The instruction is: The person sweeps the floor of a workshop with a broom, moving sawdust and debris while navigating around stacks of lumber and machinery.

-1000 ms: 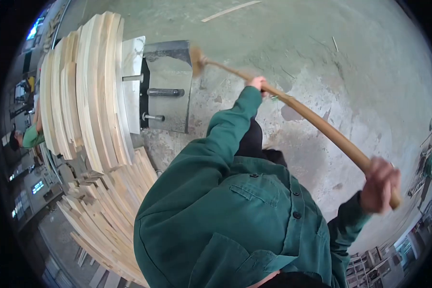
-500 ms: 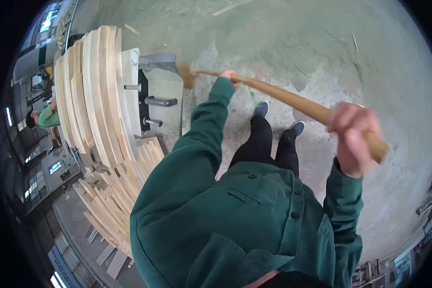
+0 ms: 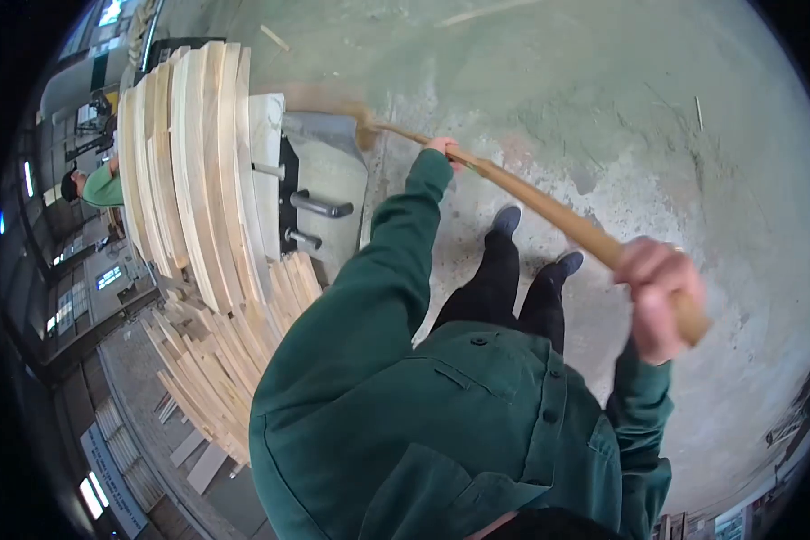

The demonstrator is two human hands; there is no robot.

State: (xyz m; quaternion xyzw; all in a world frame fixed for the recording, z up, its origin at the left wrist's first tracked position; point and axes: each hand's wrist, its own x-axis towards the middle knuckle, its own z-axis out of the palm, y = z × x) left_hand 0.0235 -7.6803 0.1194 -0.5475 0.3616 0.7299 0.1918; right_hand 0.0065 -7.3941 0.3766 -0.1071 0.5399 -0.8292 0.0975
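Note:
A long wooden handle [image 3: 549, 209] slants across in front of me, thick near my body and thinner toward the far end. It looks like a broom; its brownish head [image 3: 366, 135] is smeared by motion, low beside the stacked wood. My left hand [image 3: 442, 149] is wrapped round the handle near the head. Closed round the thick end is my right hand [image 3: 659, 292], slightly blurred, with the butt sticking out past it. The head is close to a grey sheet-like piece [image 3: 324, 128] by the stack.
Stacked wooden boards [image 3: 189, 171] stand at my left, with a black bracket and metal handles [image 3: 322, 207] on the near side. More boards [image 3: 211, 360] lie behind. Thin wood strips [image 3: 275, 38] are on the concrete floor [image 3: 603, 99]. Another person in a green sleeve [image 3: 103, 187] is beyond the stack.
The view has shifted, so the stack sits farther right. My right hand and the handle's butt end have come lower in the view. Both hands keep their hold.

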